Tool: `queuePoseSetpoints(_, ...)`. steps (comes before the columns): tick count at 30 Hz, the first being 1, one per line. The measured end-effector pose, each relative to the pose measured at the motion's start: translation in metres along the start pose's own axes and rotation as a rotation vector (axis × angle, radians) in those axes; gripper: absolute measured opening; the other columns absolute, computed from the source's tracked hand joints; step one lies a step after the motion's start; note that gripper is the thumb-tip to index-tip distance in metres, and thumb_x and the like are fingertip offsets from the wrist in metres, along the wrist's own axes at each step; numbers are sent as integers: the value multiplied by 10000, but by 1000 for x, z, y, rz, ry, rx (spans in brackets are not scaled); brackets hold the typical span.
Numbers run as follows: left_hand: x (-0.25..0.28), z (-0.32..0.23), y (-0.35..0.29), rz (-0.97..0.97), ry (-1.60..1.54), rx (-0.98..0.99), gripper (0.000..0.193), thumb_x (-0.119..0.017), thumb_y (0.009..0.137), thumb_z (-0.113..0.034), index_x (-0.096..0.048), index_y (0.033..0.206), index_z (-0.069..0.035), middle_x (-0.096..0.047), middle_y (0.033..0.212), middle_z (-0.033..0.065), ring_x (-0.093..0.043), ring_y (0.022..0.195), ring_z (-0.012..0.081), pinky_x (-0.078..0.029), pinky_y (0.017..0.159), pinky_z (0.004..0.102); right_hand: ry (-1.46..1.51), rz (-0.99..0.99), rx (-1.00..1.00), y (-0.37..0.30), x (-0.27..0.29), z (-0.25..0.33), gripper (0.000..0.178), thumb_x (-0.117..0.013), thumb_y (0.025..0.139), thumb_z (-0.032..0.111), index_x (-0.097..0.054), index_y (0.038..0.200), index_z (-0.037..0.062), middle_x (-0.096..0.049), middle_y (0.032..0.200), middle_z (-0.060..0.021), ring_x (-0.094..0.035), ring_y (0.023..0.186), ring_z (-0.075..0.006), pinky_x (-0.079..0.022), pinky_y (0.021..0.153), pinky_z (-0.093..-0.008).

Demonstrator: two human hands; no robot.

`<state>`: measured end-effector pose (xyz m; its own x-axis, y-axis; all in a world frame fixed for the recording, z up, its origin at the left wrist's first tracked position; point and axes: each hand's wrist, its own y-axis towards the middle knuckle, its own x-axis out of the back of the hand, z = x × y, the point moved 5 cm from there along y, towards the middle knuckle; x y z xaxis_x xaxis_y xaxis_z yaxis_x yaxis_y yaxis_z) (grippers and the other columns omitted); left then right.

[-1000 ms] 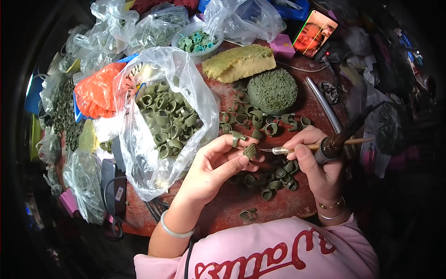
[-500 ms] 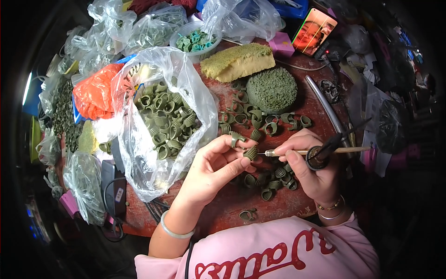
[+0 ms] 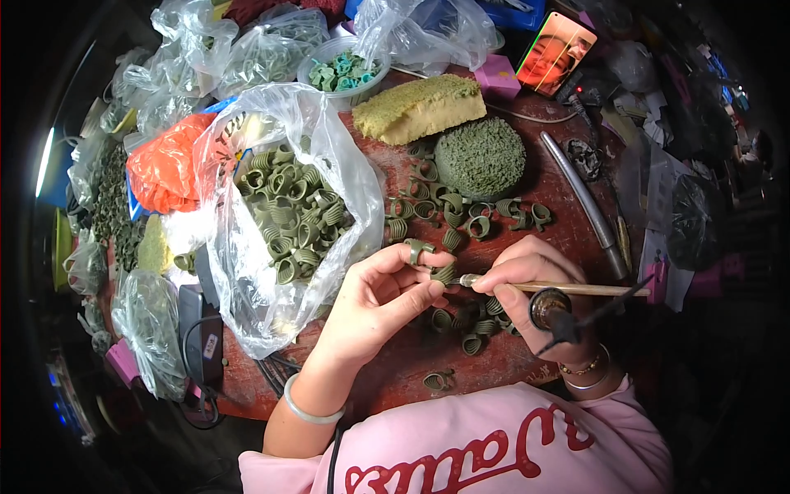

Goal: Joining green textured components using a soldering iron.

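My left hand [image 3: 370,305] pinches a ribbed olive-green ring [image 3: 444,272] between thumb and fingers. A second green ring [image 3: 418,248] sits around a finger of the same hand. In my right hand [image 3: 527,276] is a slim wooden-handled tool [image 3: 601,289], gripped like a pencil, its narrow metal tip at the pinched ring; whether it touches I cannot tell. A dark tool with a round collar [image 3: 553,311] also rests in the right hand, its far end blurred. Several loose green rings [image 3: 473,325] lie under and between my hands.
A clear plastic bag [image 3: 346,156] full of green rings [image 3: 296,214] stands left. Behind are a green textured block [image 3: 480,160], a yellow sponge-like block [image 3: 420,107] and a tub of teal pieces [image 3: 344,72]. A tapered metal rod [image 3: 580,198] lies right, below a phone [image 3: 556,53].
The wooden-handled tool's tip has shifted slightly left and down, closer in at the ring. The dark tool has swung lower in my right hand. My left hand stays nearly still.
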<state>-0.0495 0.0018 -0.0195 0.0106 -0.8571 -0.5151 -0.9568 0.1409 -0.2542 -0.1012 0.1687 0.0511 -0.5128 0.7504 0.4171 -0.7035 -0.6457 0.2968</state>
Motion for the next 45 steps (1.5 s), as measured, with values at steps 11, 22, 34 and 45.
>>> queuePoseSetpoints(11,2,-2,2,-32,-50,-11,196,-626,864,36,-552,1042,0,-604,1162,108,-618,926,136,-515,831,284,35,-149,19,1,7,-1,111,-533,882,41,-622,883,-25,-592,816,-99,-539,749,-149,-433,689,-270)
queuePoseSetpoints(22,4,1,1,-37,-124,8,239,-617,871,30,-576,1106,20,-604,1169,110,-623,935,145,-520,833,292,-40,-97,84,1,5,1,99,-545,868,41,-630,885,-7,-588,816,-104,-549,720,-163,-445,661,-279)
queuePoseSetpoints(34,2,-1,0,-106,-27,-18,274,-609,881,2,-579,1151,37,-653,991,100,-648,864,169,-523,795,278,-76,-29,18,2,-2,4,93,-601,852,20,-634,939,18,-586,857,-81,-575,770,-210,-465,684,-312)
queuePoseSetpoints(45,3,2,3,-54,-124,-17,251,-593,911,-46,-582,1152,25,-645,1031,105,-646,960,198,-526,826,291,-9,-158,29,-3,7,-4,103,-526,898,21,-608,928,-34,-579,879,-104,-536,769,-139,-438,687,-255)
